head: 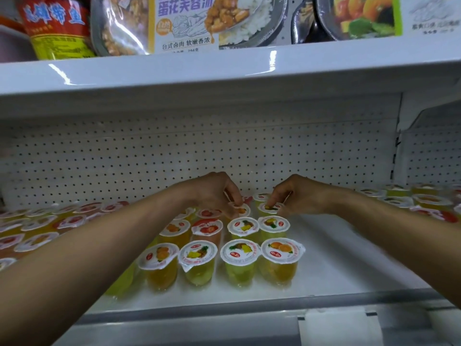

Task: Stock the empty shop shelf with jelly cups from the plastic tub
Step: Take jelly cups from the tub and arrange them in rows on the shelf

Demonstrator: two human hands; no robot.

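At nine o'clock on the white shelf we see a blurred block of jelly cups. Nearer the centre, our left hand reaches in with its fingers curled, and its grip pinches the rim of an orange-lidded cup. That cup stands at twelve o'clock of the middle rows. Just beside it at three o'clock, our right hand curls the same way. Its fingertips close on the lid of a pineapple-lidded cup. Further cups stand at the far right.
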